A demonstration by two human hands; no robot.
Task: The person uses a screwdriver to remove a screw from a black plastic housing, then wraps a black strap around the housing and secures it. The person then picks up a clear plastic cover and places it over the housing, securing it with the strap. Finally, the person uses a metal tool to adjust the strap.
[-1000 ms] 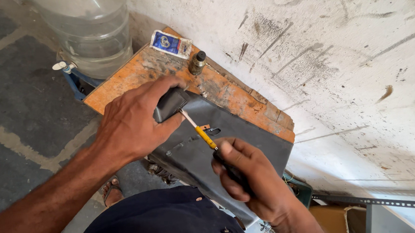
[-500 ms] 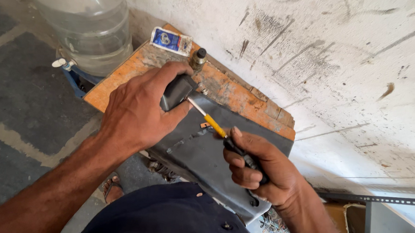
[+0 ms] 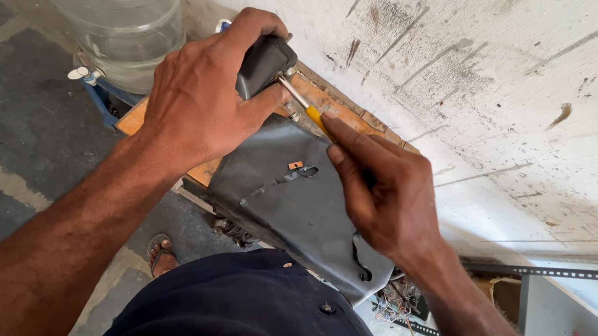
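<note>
My left hand (image 3: 204,91) grips a small black block-shaped part (image 3: 265,62) at the top end of a dark grey plastic cover (image 3: 290,208). The cover lies tilted across an orange wooden board (image 3: 207,170) and over my lap. My right hand (image 3: 379,193) holds a screwdriver with a yellow collar (image 3: 315,118); its metal shaft (image 3: 293,94) runs up to the black part, where the tip is hidden. A slot and a small copper tab (image 3: 295,165) show on the cover's face.
A big clear water bottle (image 3: 116,22) with a white tap (image 3: 82,73) stands at the upper left on a blue stand. A scuffed white wall (image 3: 507,97) rises behind the board. Loose wires (image 3: 401,306) and a slotted metal rail (image 3: 546,272) lie at the lower right. My sandalled foot (image 3: 161,253) rests on the grey floor.
The view has closed in. My left hand has slid up with the black part toward the board's far end. My right hand has followed with the screwdriver, closer to the part.
</note>
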